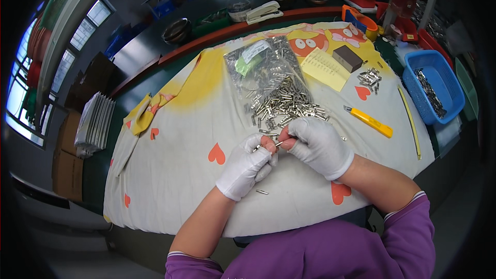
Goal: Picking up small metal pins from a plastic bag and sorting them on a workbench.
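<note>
Both hands wear white gloves with bare thumb and finger tips, and they meet over the cloth at the near edge of a metal pile. My left hand is closed, pinching a small silvery metal part. From the other side, my right hand pinches its right end between thumb and finger. The fingers hide most of the part. Beyond them, a pile of small metal parts spills out of a clear plastic bag. One loose metal part lies near my left wrist.
A yellow utility knife, a yellow paper slip, a dark block and a small heap of parts lie to the right. Farther right stands a blue basket holding metal pieces. A heart-patterned cloth covers the table.
</note>
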Motion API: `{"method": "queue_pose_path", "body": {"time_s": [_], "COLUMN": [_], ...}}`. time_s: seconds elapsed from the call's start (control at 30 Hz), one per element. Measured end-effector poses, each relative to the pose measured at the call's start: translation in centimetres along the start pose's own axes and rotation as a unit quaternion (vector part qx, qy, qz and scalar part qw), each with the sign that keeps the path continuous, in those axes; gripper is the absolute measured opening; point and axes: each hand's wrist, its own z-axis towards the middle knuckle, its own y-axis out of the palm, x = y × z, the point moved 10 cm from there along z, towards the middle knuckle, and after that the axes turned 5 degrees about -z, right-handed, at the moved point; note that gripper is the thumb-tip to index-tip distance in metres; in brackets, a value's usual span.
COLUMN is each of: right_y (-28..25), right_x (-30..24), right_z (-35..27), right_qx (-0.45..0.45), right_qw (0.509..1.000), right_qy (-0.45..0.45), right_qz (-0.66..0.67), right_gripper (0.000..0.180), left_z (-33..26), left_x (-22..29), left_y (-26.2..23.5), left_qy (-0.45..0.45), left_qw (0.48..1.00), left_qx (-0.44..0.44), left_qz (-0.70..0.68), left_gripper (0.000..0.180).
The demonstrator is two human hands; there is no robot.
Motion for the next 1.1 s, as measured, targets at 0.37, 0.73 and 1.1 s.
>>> {"method": "queue_pose_path", "body": {"time_s": [0.37,0.73,1.1], "right_y": [0.6,0.3,7.4], "right_x": [1.2,-1.0,-5.4], "right_z": [-0.2,0.2,-2.1], "right_qx": [-0.014,0.009,-0.233], "right_qw": [0.998,0.999,0.958], "right_qy": [0.055,-0.022,-0.152], "right_qz": [0.020,0.029,-0.071], "right_gripper": [0.010,0.013,0.014], "left_z": [0.1,-0.3,1.1], "left_x": [0.0,-1.3,1.0], "left_y": [-0.2,0.3,-3.5], "left_qy": [0.004,-0.053,0.033], "left_qw": [1.000,0.995,0.964], "left_qx": [0.001,-0.021,0.057], "left_qz": [0.016,-0.080,-0.257], "left_gripper": [0.018,0.019,0.018]}}
